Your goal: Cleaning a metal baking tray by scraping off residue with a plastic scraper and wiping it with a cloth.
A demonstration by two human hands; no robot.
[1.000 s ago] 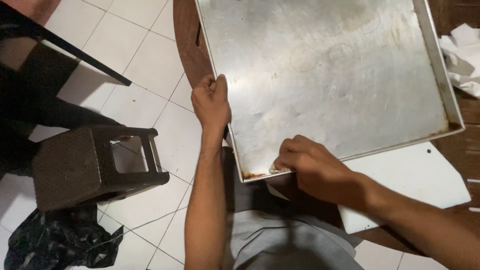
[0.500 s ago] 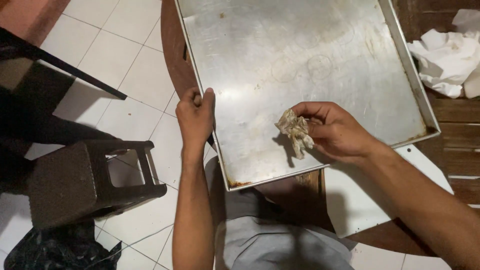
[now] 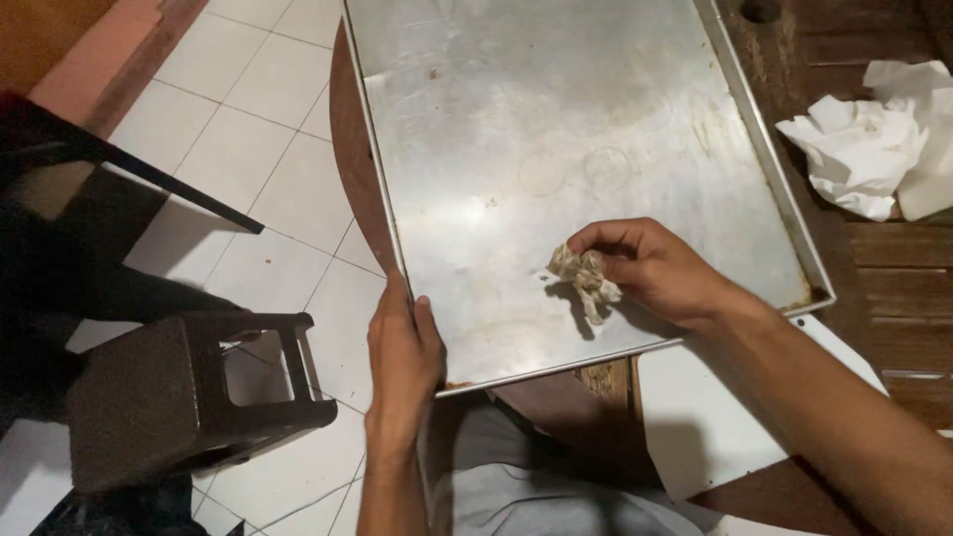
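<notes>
Steel tray (image 3: 556, 149) on worktop (image 3: 893, 288), wipe in progress.
Right hand (image 3: 660, 268) pinches soiled wad (image 3: 584, 278), up from the 6 o'clock rim to mid-tray; left hand (image 3: 402, 357) clamps the 7 o'clock corner throughout.

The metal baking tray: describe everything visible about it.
The metal baking tray is a large, shallow rectangular sheet of dull silvery metal with a low raised rim. Its surface shows smears, faint ring marks and brown residue near the corners. It lies on a dark wooden table, overhanging the edge. The left hand grips its near corner; the right hand presses a soiled crumpled tissue on it.
</notes>
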